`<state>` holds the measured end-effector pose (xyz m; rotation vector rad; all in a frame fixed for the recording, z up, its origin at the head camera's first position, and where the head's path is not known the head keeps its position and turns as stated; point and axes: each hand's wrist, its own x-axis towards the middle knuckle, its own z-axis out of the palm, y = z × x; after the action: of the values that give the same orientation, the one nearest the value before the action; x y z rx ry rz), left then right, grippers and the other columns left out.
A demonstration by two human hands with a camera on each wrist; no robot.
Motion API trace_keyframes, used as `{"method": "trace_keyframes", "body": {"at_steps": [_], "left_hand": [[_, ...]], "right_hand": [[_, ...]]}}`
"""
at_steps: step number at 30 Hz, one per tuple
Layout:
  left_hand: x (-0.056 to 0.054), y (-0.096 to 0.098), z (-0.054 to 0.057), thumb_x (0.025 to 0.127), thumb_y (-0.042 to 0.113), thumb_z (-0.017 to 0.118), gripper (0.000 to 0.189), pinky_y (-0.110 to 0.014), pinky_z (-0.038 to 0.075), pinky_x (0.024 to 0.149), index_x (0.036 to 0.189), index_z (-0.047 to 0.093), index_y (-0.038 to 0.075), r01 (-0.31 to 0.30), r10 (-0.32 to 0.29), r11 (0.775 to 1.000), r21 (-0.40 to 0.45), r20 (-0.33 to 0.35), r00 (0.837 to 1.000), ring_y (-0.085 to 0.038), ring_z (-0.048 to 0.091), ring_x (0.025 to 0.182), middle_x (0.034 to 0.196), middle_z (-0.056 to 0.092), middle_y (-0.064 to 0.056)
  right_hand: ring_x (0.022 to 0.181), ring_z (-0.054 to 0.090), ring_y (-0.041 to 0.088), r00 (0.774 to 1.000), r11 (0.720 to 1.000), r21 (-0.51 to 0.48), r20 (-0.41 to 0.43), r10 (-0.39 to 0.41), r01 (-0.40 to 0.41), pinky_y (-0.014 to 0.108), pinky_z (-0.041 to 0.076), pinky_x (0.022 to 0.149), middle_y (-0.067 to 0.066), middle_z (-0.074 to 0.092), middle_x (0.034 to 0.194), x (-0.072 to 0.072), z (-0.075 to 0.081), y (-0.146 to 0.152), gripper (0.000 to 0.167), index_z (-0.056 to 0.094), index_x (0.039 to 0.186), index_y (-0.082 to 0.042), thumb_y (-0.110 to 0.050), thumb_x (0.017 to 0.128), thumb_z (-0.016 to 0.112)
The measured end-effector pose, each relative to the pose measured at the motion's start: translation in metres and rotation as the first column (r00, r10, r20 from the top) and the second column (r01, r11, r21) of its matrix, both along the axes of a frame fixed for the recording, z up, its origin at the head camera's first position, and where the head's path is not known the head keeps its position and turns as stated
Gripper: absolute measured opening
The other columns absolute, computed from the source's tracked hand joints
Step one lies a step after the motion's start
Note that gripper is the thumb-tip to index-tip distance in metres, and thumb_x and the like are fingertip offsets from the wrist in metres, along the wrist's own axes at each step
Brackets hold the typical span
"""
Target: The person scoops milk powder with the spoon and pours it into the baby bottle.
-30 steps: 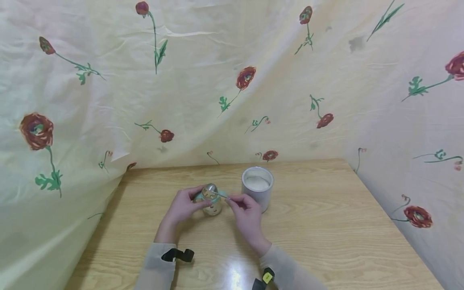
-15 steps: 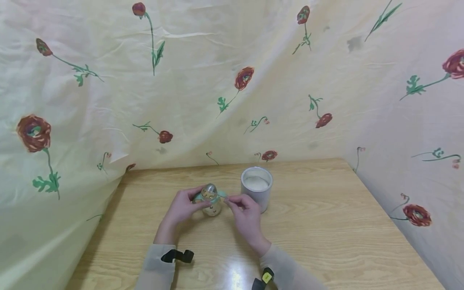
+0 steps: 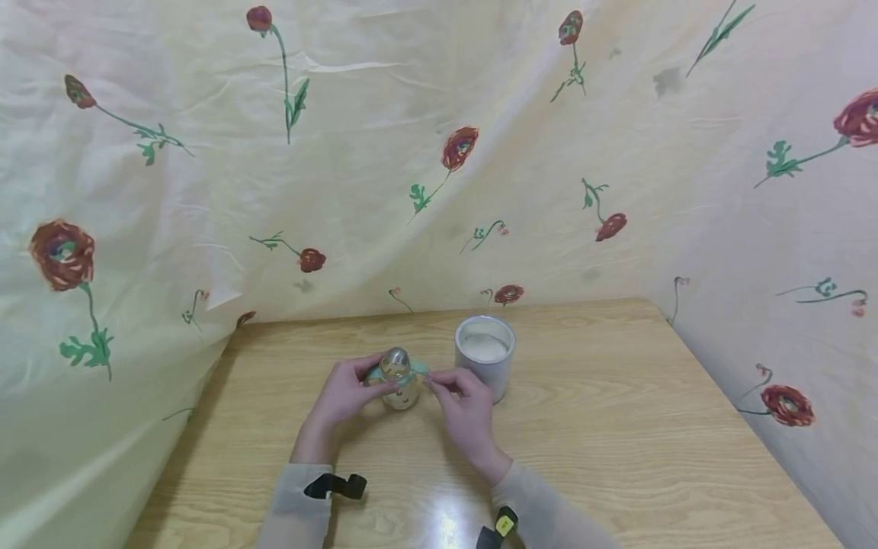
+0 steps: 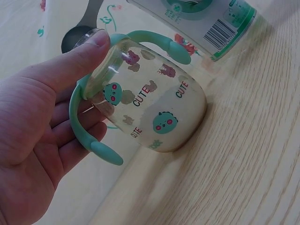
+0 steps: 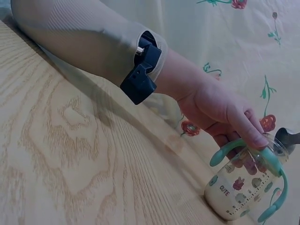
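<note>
Bottle (image 4: 150,98) standing on the worktop (image 3: 617,396), a spoon (image 3: 395,355) at its mouth.

Only the head view takes in both hands: the left hand (image 3: 351,387) grips the bottle near its neck, the right hand (image 3: 466,400) pinches the spoon's handle, and a can (image 3: 499,377) beside the right hand stands open with white contents (image 3: 483,348) inside. Left wrist view adds the bottle's printing (CUTE, repeated among little cartoon faces) and a barcode (image 4: 220,33) on the can. Right wrist view shows a row of small marks (image 5: 248,192) on the bottle's wall.
</note>
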<state>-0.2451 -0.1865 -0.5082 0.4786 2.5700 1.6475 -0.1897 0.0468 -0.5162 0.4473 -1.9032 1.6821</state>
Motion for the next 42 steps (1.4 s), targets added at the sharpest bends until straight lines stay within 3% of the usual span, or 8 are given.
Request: {"method": "trace_keyframes", "body": {"at_steps": [28, 36, 42], "left_hand": [[0.0016, 0.0011, 0.0026, 0.086, 0.026, 0.093, 0.067, -0.051, 0.047, 0.117, 0.145, 0.067, 0.007, 0.008, -0.008, 1.000, 0.016, 0.013, 1.000, -0.029, 0.064, 0.132, 0.140, 0.070, -0.010], [0.0024, 0.0016, 0.0032, 0.086, 0.027, 0.093, 0.068, -0.051, 0.049, 0.115, 0.145, 0.066, 0.007, 0.009, -0.010, 1.000, 0.011, 0.001, 1.000, -0.029, 0.065, 0.130, 0.140, 0.070, -0.011], [0.0026, 0.0015, 0.0033, 0.086, 0.026, 0.093, 0.068, -0.050, 0.051, 0.114, 0.145, 0.067, 0.007, 0.013, -0.013, 1.000, 0.014, -0.001, 1.000, -0.029, 0.066, 0.129, 0.139, 0.071, -0.010]], "right_hand": [[0.085, 0.072, 0.021, 0.995, 0.998, 0.054, -0.089, -0.037, 0.042, 0.025, 0.064, 0.076, 0.004, 0.078, 0.098, 0.0006, 0.0012, -0.0009, 0.016, 0.078, 0.096, -0.007, 0.006, 0.088, 0.083], [0.085, 0.071, 0.016, 1.000, 0.996, 0.087, -0.020, -0.024, 0.026, 0.028, 0.064, 0.074, -0.003, 0.079, 0.097, -0.0020, -0.0027, 0.0001, 0.015, 0.078, 0.095, -0.011, 0.002, 0.089, 0.084], [0.083, 0.071, 0.018, 1.000, 0.996, 0.087, -0.015, -0.025, 0.026, 0.029, 0.064, 0.074, 0.003, 0.079, 0.096, -0.0026, -0.0033, 0.0001, 0.015, 0.078, 0.095, -0.010, 0.002, 0.089, 0.084]]}}
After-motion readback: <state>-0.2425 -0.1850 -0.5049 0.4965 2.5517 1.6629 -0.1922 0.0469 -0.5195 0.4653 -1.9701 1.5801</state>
